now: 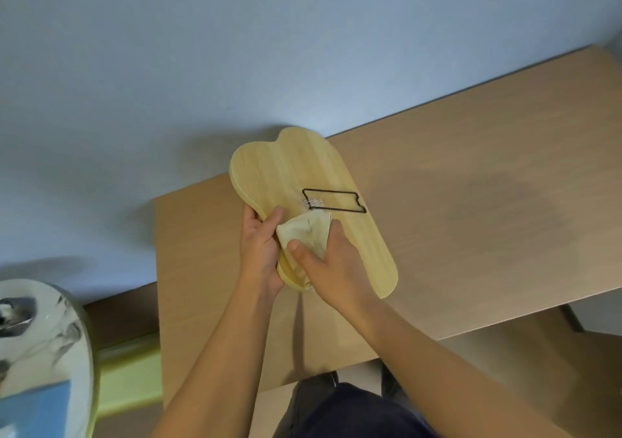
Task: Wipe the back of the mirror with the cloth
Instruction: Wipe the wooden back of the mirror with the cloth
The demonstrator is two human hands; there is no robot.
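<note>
The mirror (296, 168) shows its pale wooden back, a rounded cloud-like board held tilted above the table. A black wire stand (333, 200) lies folded flat across its middle. My left hand (261, 252) grips the board's lower left edge, thumb on the wood. My right hand (333, 262) presses a crumpled cream cloth (306, 232) against the lower part of the back, just below the wire stand. The mirror's glass side is hidden.
A light wooden table (471, 218) stands against a pale blue wall (235, 50). At the lower left sits a round marbled object (40, 336) with a yellow-green rim. My dark trousers (353, 410) show at the bottom.
</note>
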